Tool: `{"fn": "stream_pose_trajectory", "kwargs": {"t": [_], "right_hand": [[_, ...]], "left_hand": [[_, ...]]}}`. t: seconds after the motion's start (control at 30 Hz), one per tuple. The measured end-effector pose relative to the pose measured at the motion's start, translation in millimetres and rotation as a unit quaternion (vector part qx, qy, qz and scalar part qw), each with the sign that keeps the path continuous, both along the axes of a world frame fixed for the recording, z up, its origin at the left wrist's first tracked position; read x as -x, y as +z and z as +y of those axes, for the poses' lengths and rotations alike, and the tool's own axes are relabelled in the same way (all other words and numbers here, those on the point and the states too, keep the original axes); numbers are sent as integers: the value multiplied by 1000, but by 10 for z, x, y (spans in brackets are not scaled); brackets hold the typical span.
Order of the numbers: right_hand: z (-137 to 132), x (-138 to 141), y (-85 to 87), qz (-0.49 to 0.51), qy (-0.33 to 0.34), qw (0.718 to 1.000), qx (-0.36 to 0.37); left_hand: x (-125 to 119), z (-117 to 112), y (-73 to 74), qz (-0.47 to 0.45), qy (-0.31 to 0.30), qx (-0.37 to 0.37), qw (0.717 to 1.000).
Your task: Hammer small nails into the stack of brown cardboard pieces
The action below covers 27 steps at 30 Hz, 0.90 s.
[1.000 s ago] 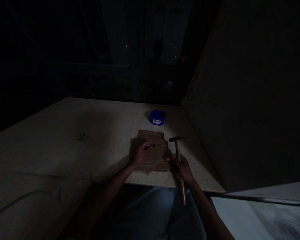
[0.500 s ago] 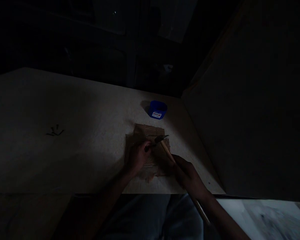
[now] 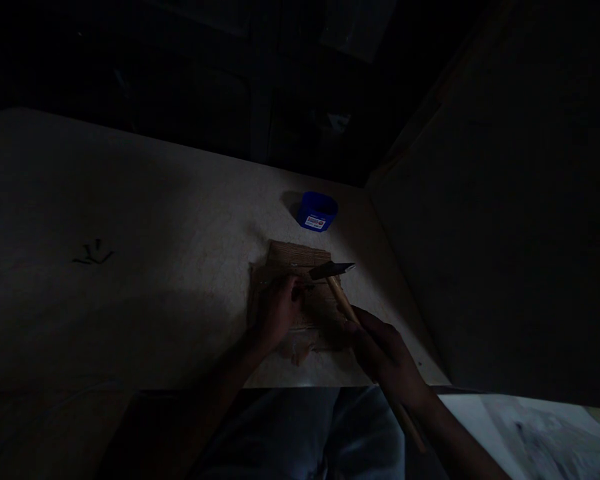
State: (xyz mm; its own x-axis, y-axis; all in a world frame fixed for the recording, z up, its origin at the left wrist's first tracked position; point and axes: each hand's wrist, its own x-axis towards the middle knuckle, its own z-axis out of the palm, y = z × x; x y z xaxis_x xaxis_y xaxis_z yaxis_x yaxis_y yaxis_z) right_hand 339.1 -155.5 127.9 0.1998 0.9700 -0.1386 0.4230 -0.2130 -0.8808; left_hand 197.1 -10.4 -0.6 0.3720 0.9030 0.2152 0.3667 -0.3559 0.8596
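My right hand (image 3: 385, 350) is closed around the wooden handle of a hammer (image 3: 344, 300). The dark metal head hovers over a rough, ridged brown slab (image 3: 300, 253), wood or cardboard, I cannot tell which. On the slab's left part rests my left hand (image 3: 280, 310), its fingers drawn together just left of and below the hammer head. Whatever the fingertips pinch is too dark to make out. The light is very dim, and both hands hide part of the slab.
A blue plastic tub (image 3: 317, 212) with a white label stands behind the slab. Several dark nails or screws (image 3: 94, 253) lie on the pale table (image 3: 180, 220) at left. A dark upright panel (image 3: 505, 233) borders the table on the right.
The hammer head has shifted slightly right and up, away from my left fingers. My left hand stays on the slab. The whole view has moved a little.
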Motion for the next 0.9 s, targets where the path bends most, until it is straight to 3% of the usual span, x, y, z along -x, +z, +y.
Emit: {"fn": "stream_pose_trajectory", "kwargs": {"t": [0.17,0.47,0.73,0.9], "right_hand": [[139,-17,-105,-62,43,997,10],[80,14,-110,-116,56,992,-15],[92,-12,-187,-122,37,991,-38],[142,-30,-158,-117,63,991,-9]], "left_hand": [[-4,-17,-14,6,-1,3,1000],[24,-51,147,39,13,9,999],[4,-20,151,28,17,23,999],[-1,-19,149,11,11,32,999]]}}
